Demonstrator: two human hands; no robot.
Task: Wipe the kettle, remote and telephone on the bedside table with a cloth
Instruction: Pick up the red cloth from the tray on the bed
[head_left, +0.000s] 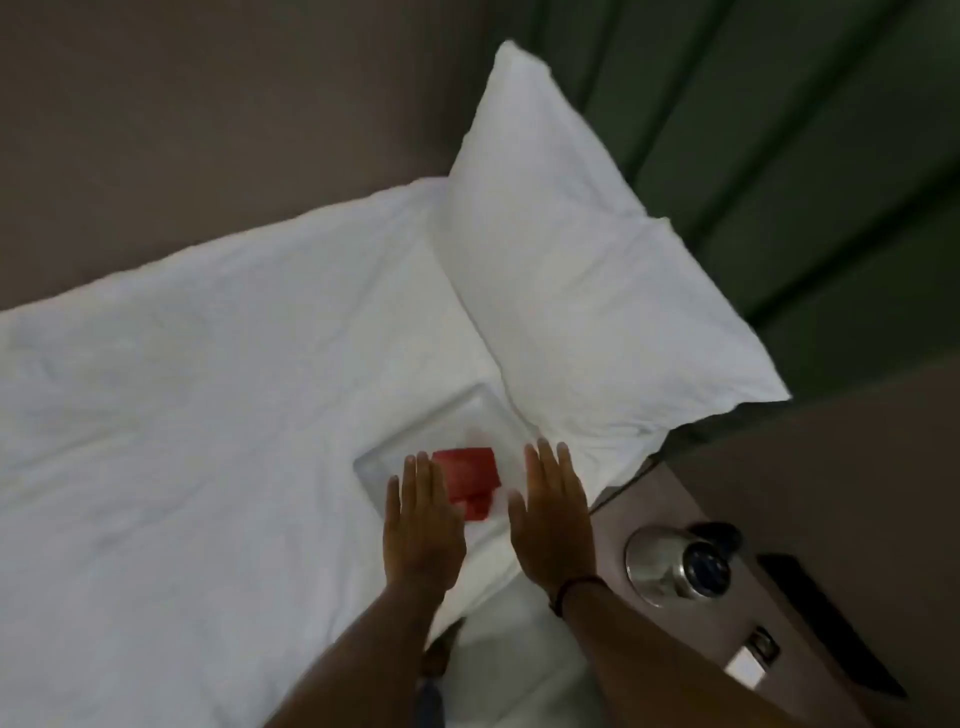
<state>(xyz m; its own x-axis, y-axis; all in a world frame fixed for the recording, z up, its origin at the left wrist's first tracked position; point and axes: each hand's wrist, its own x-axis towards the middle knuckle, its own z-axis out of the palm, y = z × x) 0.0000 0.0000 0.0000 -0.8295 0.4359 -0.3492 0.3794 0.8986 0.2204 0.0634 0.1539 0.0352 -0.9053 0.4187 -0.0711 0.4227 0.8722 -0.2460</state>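
While both palms hover flat over the bed (182, 415), the left hand (423, 525) and right hand (553, 514) flank a folded red cloth (470, 478), fingers straight and together, holding nothing. Right, the steel kettle (670, 566) stands on the bedside table (691, 639); no writing is legible.

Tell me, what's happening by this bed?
A person stands at a white bed, both hands flat and open above a red cloth lying on a white tray. The left hand and right hand hold nothing. A steel kettle waits untouched on the bedside table, beside the pillow.
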